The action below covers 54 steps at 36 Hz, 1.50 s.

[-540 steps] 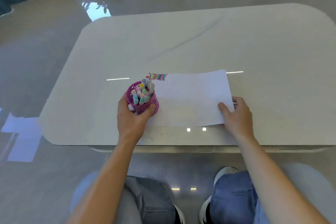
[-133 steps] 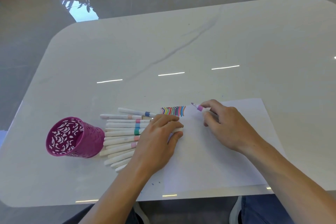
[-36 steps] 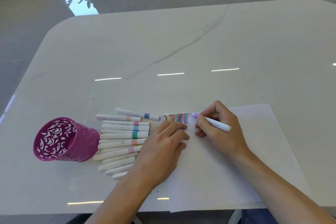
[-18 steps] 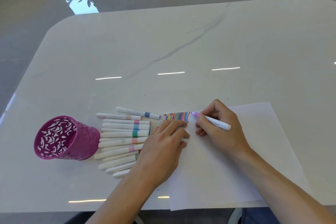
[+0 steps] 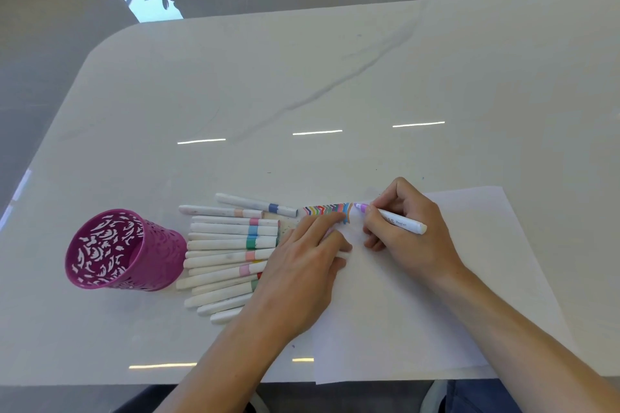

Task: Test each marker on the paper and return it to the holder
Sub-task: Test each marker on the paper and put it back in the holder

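- The right hand (image 5: 409, 238) grips a purple-tipped marker (image 5: 397, 221) between thumb and curled fingers, as for writing.
- The marker's tip is at the far left corner of the paper (image 5: 419, 312), just right of a row of coloured strokes (image 5: 327, 210).
- The left hand (image 5: 302, 273) lies on the paper's left edge, fingers nearly straight, pressing down.
- The other markers (image 5: 228, 245) lie side by side on the table (image 5: 302, 77), between the left hand and the pink holder (image 5: 124, 250), which stands at their left.
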Tool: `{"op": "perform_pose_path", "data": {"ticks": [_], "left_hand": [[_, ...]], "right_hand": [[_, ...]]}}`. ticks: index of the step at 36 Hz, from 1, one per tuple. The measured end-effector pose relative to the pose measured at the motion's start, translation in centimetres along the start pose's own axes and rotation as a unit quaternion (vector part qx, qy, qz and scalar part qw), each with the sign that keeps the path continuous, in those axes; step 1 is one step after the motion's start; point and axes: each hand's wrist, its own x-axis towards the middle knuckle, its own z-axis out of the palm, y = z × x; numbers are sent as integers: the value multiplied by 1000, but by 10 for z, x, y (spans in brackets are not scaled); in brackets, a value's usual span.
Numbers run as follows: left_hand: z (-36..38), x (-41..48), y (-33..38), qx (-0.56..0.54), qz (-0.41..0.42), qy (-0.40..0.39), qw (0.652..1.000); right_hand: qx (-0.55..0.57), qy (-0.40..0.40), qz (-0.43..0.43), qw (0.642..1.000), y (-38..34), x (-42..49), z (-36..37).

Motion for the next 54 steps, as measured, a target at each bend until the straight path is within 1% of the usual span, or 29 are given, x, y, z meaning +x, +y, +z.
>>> {"op": "perform_pose_path", "data": {"ticks": [4, 9, 17, 25, 35, 45, 51, 54], "left_hand": [[-3, 0, 3, 17, 0, -11, 1000], [-6, 0, 3, -11, -8, -39, 999], [-7, 1, 3, 11, -6, -65, 998], [-6, 2, 4, 43, -4, -71, 997], [-11, 5, 9, 36, -20, -88, 995], [-10, 5, 8, 36, -26, -89, 995], [-10, 5, 9, 27, -28, -89, 995], [-11, 5, 9, 9, -30, -89, 996]], "right_hand": [[-27, -15, -12, 999, -1, 1, -2], [-8, -13, -9, 1000, 1, 2, -2], [12, -15, -4, 1000, 2, 1, -2], [11, -13, 8, 1000, 1, 1, -2], [0, -15, 20, 1000, -1, 2, -4], [-28, -24, 33, 999, -3, 2, -4], [-21, -26, 32, 999, -2, 2, -4], [18, -15, 32, 999, -3, 3, -5]]}}
